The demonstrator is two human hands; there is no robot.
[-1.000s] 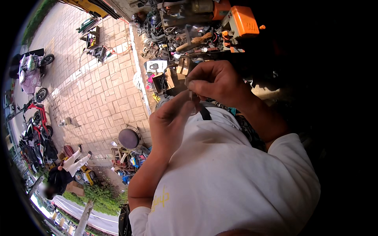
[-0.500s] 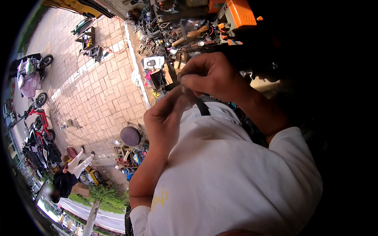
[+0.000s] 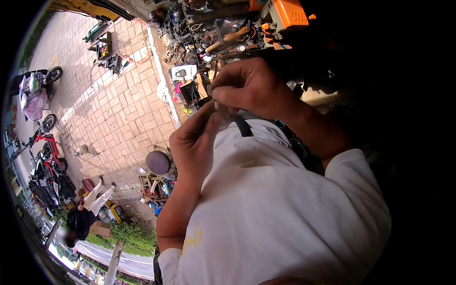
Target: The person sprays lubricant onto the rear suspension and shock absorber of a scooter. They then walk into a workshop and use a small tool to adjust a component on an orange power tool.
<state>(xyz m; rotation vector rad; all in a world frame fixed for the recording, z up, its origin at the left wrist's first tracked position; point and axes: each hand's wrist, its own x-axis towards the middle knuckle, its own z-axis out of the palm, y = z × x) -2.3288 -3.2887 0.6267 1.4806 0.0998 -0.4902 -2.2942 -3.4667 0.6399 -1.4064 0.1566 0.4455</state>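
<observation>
In front of my chest my two hands come together, fingertips nearly touching. My left hand (image 3: 194, 137) is closed in a pinch, its thumb and forefinger pointing up towards the other hand. Just above it and to the right, my right hand (image 3: 249, 90) pinches with thumb against bent forefinger. Between the fingertips is something small and pale; its kind is too small and blurred to tell. Behind the hands are a dark strap (image 3: 243, 126) and the white shirt (image 3: 280, 204) on my body.
Beyond my hands lies a crowded heap of tools, with a wooden-handled brush (image 3: 228, 39) and an orange machine (image 3: 284, 14). A round stool (image 3: 158, 162) stands on the brick paving (image 3: 128, 99) at left. Parked scooters (image 3: 47, 152) and a person (image 3: 80, 218) are farther left.
Both hands have shifted slightly up and left in the picture, still pinched together. The background has moved a little too, as the view turned slightly.
</observation>
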